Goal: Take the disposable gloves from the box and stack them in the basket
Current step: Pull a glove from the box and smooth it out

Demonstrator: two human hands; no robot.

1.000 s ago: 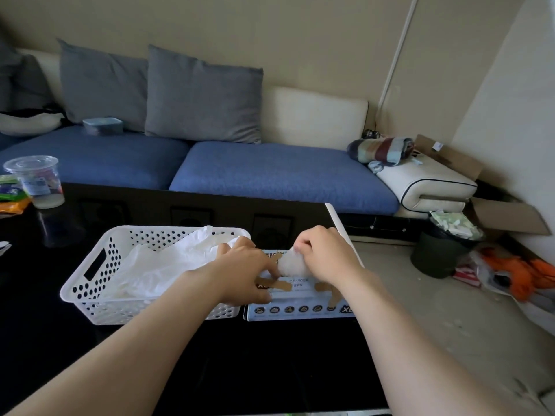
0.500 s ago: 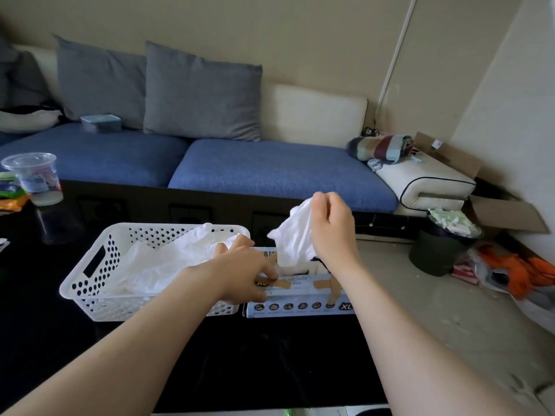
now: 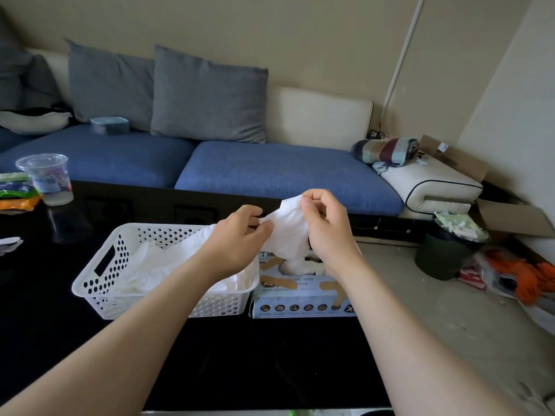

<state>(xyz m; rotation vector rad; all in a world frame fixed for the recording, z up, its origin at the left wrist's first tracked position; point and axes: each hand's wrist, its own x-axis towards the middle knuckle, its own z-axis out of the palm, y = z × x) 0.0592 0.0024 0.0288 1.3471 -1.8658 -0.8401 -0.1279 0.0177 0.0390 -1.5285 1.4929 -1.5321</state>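
Glove (image 3: 289,232) was held up over the box (image 3: 300,295), right hand (image 3: 327,229) fingers clamped on its top edge, left hand (image 3: 237,238) fingers pinching its left side. Box sat on the dark desk (image 3: 45,310), touching the white basket (image 3: 99,283) on its left. Basket held a pile of gloves (image 3: 156,265).

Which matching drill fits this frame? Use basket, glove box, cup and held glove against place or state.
Things:
1. basket
2. glove box
3. cup
4. glove

Place or state:
a. pinched between left hand and right hand
b. far left on the table
c. holds white gloves
d. right of the basket, tape strips on top

Pairs: 1-c, 2-d, 3-b, 4-a.
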